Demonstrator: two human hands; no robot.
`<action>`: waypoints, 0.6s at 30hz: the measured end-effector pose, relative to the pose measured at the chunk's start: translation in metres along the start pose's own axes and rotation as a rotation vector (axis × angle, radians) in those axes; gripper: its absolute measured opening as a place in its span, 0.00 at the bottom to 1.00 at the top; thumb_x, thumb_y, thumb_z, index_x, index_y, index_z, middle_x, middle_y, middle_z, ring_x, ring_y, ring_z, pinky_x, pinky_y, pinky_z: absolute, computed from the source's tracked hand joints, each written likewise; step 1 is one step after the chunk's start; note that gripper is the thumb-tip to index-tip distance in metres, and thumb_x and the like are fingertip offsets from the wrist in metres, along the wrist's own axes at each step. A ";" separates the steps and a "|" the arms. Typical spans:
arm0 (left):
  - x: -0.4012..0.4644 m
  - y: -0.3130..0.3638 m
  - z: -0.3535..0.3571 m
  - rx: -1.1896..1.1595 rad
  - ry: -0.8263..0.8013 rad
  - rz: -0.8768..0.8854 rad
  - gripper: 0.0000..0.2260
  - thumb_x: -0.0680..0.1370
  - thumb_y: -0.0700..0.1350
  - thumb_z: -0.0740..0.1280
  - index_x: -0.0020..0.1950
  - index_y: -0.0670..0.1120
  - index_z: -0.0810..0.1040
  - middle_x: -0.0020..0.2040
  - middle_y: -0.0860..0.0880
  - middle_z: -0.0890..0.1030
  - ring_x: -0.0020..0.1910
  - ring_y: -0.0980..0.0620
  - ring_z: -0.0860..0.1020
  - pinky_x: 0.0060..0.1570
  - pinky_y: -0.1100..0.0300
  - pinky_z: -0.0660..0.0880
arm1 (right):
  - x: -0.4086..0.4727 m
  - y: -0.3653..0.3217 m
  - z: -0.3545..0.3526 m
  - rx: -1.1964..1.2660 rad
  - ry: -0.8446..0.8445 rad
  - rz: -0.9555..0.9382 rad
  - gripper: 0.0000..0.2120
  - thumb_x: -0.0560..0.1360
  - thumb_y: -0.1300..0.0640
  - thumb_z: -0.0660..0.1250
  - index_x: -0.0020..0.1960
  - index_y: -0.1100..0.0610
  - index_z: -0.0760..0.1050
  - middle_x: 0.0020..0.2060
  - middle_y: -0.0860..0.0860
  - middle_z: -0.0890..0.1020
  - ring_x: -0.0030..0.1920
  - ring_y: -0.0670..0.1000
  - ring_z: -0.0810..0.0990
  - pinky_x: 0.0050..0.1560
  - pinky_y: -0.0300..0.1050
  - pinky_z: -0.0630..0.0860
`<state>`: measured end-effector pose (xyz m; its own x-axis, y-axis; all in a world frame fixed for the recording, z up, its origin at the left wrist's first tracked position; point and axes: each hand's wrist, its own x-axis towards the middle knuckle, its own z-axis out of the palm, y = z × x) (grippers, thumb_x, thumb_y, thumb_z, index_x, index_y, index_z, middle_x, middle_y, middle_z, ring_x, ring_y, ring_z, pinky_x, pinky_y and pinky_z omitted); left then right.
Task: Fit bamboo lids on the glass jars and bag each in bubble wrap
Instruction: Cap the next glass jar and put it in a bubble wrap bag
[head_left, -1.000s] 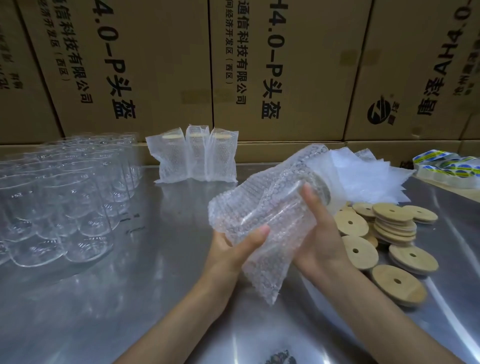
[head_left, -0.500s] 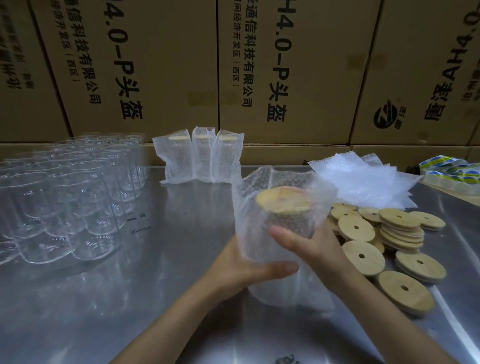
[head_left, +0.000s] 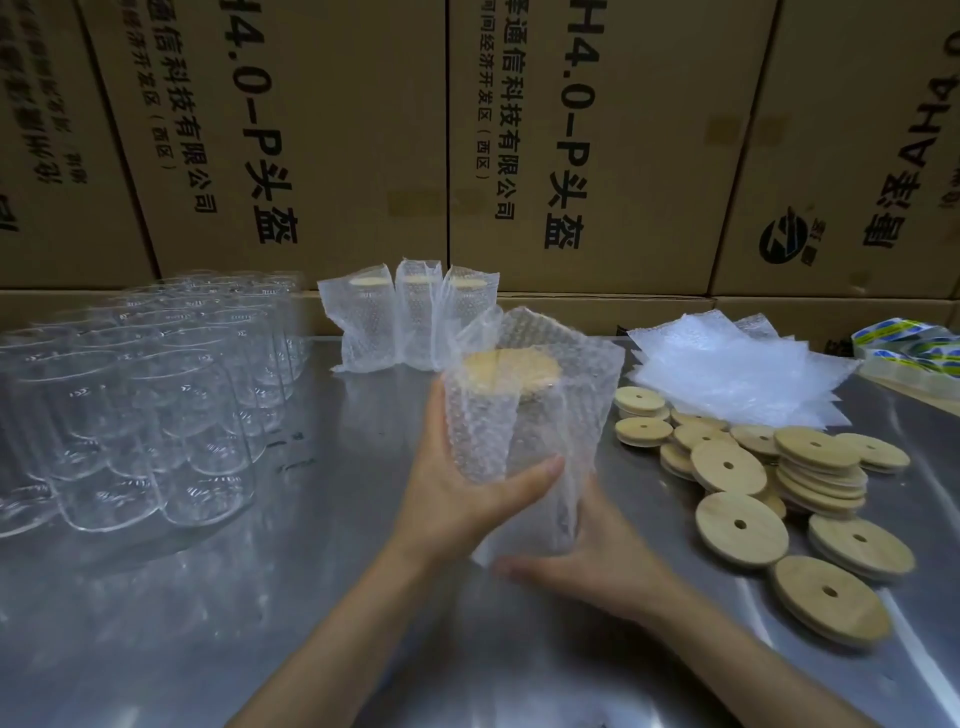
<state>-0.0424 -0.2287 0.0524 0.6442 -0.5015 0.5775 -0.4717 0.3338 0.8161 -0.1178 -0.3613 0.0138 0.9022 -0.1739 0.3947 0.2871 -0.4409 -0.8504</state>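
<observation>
A glass jar with a bamboo lid stands upright inside a bubble wrap bag at the table's middle. My left hand grips the bagged jar from the left, thumb across its front. My right hand holds the bag's lower right side and bottom, its fingers partly hidden behind the wrap. Three bagged jars stand in a row at the back. Several bare glass jars crowd the left side. Loose bamboo lids lie in a heap on the right.
A pile of flat bubble wrap bags lies behind the lids. Tape rolls sit at the far right edge. Stacked cardboard boxes wall off the back of the steel table.
The bagged jar went from tilted on its side to upright with the lid facing up. My right hand slid from the jar's side down to the bag's bottom.
</observation>
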 end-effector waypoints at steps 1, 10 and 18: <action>-0.001 -0.001 0.002 0.049 0.035 0.054 0.39 0.63 0.43 0.78 0.70 0.54 0.65 0.62 0.64 0.75 0.63 0.62 0.74 0.57 0.70 0.72 | 0.000 0.005 0.006 0.016 0.047 -0.036 0.46 0.61 0.57 0.82 0.73 0.51 0.62 0.65 0.44 0.76 0.66 0.43 0.74 0.63 0.41 0.74; 0.018 -0.046 -0.006 0.393 0.111 0.198 0.34 0.71 0.59 0.68 0.71 0.62 0.52 0.72 0.57 0.61 0.72 0.62 0.60 0.69 0.72 0.56 | 0.046 0.033 0.003 0.140 0.372 0.051 0.42 0.59 0.61 0.81 0.69 0.58 0.66 0.59 0.50 0.80 0.57 0.41 0.80 0.53 0.31 0.74; 0.037 -0.116 -0.026 1.224 -0.256 -0.210 0.28 0.79 0.62 0.54 0.76 0.52 0.54 0.76 0.52 0.57 0.74 0.54 0.56 0.74 0.53 0.51 | 0.152 0.089 -0.036 -0.052 0.815 0.377 0.42 0.67 0.52 0.79 0.70 0.60 0.57 0.66 0.58 0.70 0.66 0.59 0.71 0.58 0.45 0.66</action>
<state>0.0523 -0.2651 -0.0199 0.7036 -0.6405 0.3076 -0.7097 -0.6553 0.2588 0.0337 -0.4584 0.0110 0.4194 -0.8772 0.2337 -0.0145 -0.2639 -0.9644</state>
